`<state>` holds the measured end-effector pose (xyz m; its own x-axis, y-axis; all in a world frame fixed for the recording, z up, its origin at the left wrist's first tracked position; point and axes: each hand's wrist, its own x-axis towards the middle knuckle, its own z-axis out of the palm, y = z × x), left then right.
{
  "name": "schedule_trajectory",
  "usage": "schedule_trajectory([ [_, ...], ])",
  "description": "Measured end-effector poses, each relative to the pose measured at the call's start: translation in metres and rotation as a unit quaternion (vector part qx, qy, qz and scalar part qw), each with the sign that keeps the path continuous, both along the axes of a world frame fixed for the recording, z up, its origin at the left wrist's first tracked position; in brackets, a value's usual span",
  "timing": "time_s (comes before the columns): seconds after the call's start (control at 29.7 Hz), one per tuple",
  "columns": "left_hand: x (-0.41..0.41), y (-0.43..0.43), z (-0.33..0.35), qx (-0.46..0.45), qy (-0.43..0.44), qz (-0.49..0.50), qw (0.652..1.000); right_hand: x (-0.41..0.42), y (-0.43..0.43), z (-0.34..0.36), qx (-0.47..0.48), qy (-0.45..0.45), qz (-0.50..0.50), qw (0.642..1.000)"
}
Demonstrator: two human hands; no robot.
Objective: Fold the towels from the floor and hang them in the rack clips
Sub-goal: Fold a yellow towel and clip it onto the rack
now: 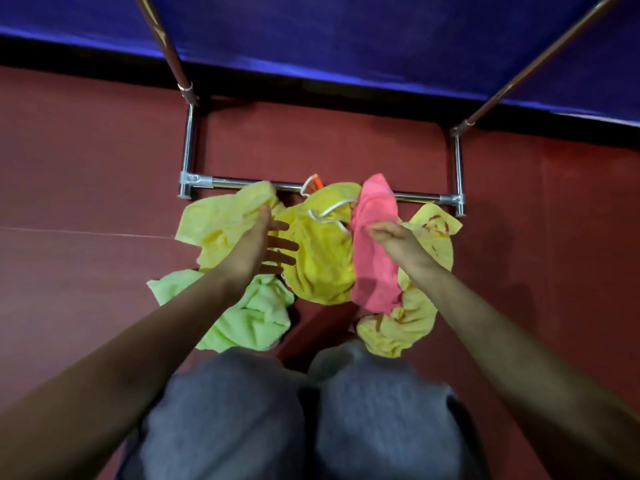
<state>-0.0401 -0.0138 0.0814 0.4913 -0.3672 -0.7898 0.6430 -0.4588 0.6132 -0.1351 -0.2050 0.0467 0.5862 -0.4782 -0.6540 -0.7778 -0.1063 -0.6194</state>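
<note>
Several crumpled towels lie in a heap on the red floor by the rack's base bar [235,183]. My right hand [398,240] is shut on the pink towel [375,251], which hangs down from its pinch. My left hand [258,247] hovers open, fingers spread, over the bright yellow towel [322,258]. A pale yellow towel [221,225] lies under and left of that hand. A light green towel [252,317] sits nearer me. Another yellow towel with red marks [427,271] lies to the right. A white and orange clip piece [313,183] rests on the heap by the bar.
The metal rack's two uprights [173,57] rise toward me from the floor frame, left and right of the heap. A blue cloth-covered surface [346,36] runs along the far side. My knees in grey trousers [277,410] fill the bottom of the view.
</note>
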Motion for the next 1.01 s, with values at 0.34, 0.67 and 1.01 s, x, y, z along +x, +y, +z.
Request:
schedule_trajectory([
  [0.34,-0.003,0.022,-0.034,-0.005,0.029,0.075,0.997,0.052,0.043,-0.088,-0.06,0.067,0.263,0.961],
  [0.67,-0.005,0.052,-0.036,-0.002,0.071,0.059,0.996,0.063,0.05,-0.092,-0.133,0.088,0.321,0.933],
  [1.01,0.007,0.042,0.044,-0.041,-0.087,-0.101,0.99,0.042,0.039,0.101,0.261,-0.113,0.048,0.957],
])
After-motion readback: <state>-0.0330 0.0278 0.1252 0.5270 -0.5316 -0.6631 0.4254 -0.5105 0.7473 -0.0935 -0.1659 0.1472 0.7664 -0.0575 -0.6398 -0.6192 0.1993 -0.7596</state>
